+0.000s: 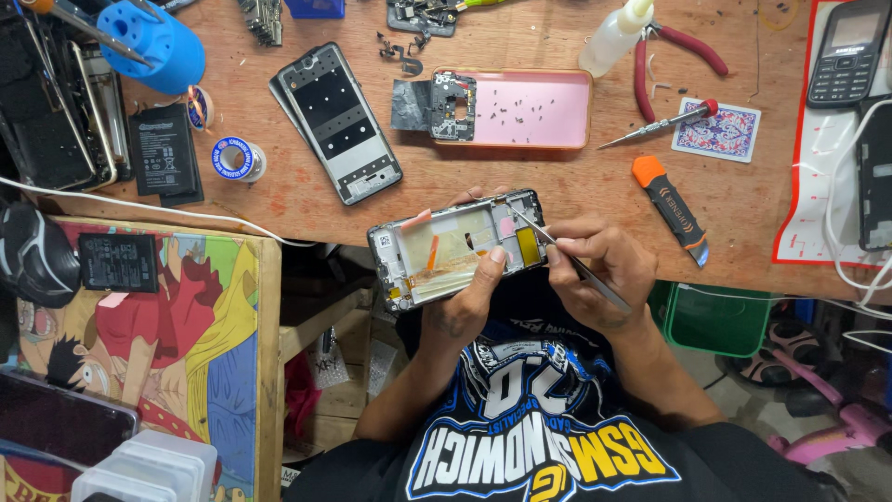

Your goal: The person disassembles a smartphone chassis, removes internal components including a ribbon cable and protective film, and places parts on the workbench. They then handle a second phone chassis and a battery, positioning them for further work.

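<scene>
Across the upper frame the wooden bench (pixel 520 186) is carrying the spread of parts; at its lower edge, mid-frame, the person is holding an opened phone (pixel 455 249) over their lap. The left hand (pixel 465 302) is cupping the phone from below, thumb pressing on its inner face near the yellow patch. The right hand (pixel 599 265) is pinching tweezers (pixel 562 253) closed in a pen grip, tips reaching into the phone's right end.

Judging by this, the step in hand is picking or prying at a small part inside the frame. The next move is calling for a light, steady tip so the orange flex beside it is not getting nicked.

In the upper middle a second phone frame (pixel 339 121) is lying face up, and right of it a pink tray (pixel 539 107) is holding tiny screws. Farther right, a screwdriver (pixel 655 124) is resting on a patterned card.

What the tweezer tips are touching is too small to make out. The right hand's fingers are hiding the phone's right edge, and items at the top and right borders are being cut off.
</scene>
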Demonstrator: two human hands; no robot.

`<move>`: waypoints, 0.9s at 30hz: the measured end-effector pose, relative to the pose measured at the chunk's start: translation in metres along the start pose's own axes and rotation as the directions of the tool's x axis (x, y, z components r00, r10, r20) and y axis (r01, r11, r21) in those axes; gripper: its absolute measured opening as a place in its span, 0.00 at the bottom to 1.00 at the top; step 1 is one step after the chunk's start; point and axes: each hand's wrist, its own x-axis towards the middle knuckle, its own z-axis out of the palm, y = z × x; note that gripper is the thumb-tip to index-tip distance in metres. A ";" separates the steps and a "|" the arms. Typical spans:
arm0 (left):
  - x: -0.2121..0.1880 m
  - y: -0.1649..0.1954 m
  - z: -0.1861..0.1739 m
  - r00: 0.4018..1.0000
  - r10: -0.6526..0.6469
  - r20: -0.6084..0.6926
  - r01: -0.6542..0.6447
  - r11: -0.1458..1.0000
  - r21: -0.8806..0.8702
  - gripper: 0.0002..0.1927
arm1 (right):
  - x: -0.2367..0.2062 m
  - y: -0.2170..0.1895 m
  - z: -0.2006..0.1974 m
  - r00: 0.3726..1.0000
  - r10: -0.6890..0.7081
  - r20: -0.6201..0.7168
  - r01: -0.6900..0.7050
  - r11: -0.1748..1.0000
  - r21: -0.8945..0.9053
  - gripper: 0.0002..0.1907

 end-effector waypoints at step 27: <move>-0.004 0.006 -0.009 0.963 -0.209 -0.171 0.259 0.894 0.366 0.08 | -0.010 0.000 0.010 0.987 0.141 -0.071 -0.132 0.983 0.125 0.08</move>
